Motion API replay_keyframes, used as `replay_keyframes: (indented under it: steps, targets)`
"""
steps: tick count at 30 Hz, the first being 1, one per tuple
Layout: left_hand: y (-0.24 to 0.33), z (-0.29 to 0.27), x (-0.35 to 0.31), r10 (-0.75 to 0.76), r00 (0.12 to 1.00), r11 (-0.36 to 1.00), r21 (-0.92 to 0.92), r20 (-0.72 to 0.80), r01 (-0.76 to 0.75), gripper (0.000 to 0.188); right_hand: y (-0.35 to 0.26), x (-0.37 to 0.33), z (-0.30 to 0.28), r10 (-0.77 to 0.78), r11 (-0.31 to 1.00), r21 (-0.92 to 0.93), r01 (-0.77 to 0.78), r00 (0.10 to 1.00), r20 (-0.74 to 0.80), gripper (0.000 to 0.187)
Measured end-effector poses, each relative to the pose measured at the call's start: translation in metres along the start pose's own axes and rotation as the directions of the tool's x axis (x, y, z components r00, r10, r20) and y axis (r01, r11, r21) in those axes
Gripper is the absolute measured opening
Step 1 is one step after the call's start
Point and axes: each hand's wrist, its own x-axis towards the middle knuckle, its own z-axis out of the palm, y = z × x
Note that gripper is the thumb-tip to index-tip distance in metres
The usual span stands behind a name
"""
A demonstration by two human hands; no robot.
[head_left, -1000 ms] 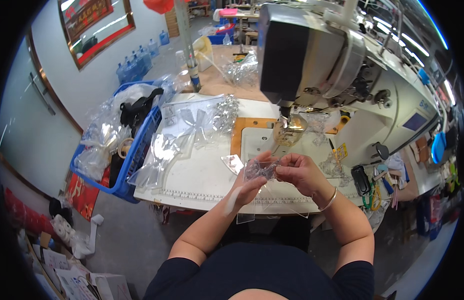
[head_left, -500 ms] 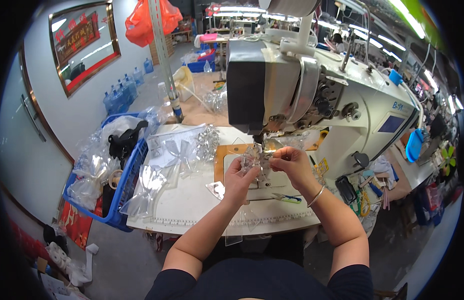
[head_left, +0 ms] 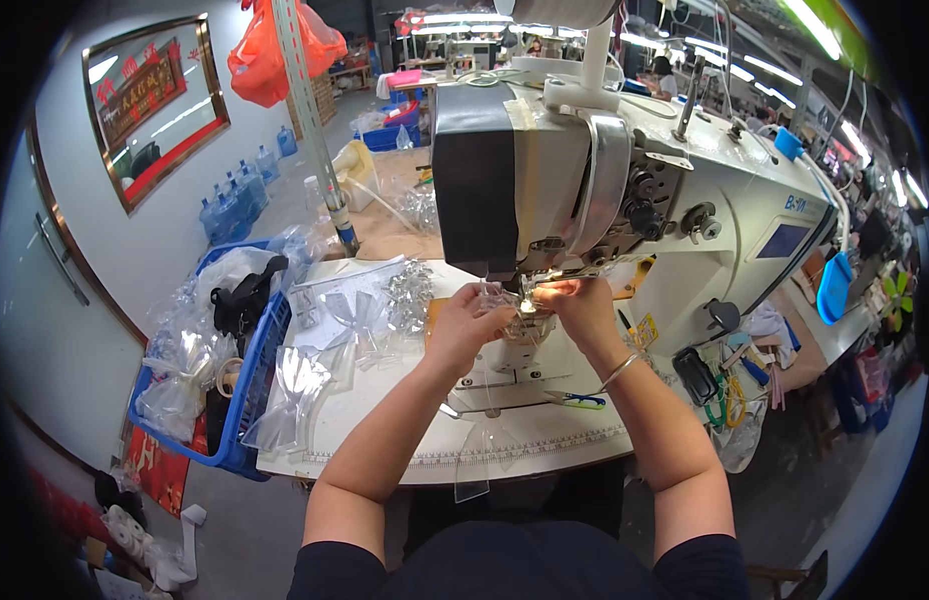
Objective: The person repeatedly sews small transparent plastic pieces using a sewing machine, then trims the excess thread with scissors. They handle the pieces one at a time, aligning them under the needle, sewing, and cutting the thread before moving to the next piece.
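My left hand [head_left: 463,328] pinches a bunched piece of clear plastic [head_left: 499,302] under the head of a large white sewing machine [head_left: 675,190]. On the other side of the lit needle area, my right hand [head_left: 582,308] has its fingertips pressed together near the presser foot; what lies between them is too small to make out. A transparent flap [head_left: 477,462] hangs over the table's front edge below my hands. Right of the machine's post lie thread snips [head_left: 577,400] with blue and green handles.
Clear plastic bows [head_left: 290,385] and a silvery heap [head_left: 412,295] cover the table's left part, beside paper sheets [head_left: 320,295]. A blue basket [head_left: 240,455] of plastic stands left. A black tray [head_left: 696,374] and cords [head_left: 730,400] lie right.
Both hands have moved slightly farther in, up to the needle area, carrying the clear plastic under the machine head. The view has shifted a little.
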Motion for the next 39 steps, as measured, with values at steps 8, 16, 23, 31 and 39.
replay_keyframes:
  steps: [8,16,23,31,39]
  targets:
    - [0.001,0.003,0.002,0.010,0.999,0.999,0.035,-0.037,-0.009,0.035,0.017,0.017,0.000,-0.023,0.990,0.143,0.017,0.999,0.040,0.016]
    - [-0.005,0.006,0.002,-0.021,0.995,0.994,0.108,-0.101,0.032,0.031,0.016,0.022,-0.005,0.018,0.988,0.154,-0.030,0.996,0.082,0.014]
    - [-0.006,0.011,0.002,0.038,0.991,0.994,0.111,-0.130,-0.023,0.028,0.022,0.024,-0.005,-0.005,0.969,0.246,-0.022,0.994,0.111,0.013]
    - [-0.009,0.002,0.010,0.018,0.996,0.995,0.101,-0.090,-0.008,0.027,0.009,0.018,-0.006,0.004,0.955,0.293,-0.043,0.991,0.132,0.011]
    - [0.000,0.005,0.008,-0.020,0.995,0.995,0.094,-0.100,0.030,0.033,0.018,0.024,-0.008,0.032,0.961,0.266,-0.075,0.986,0.161,0.010]
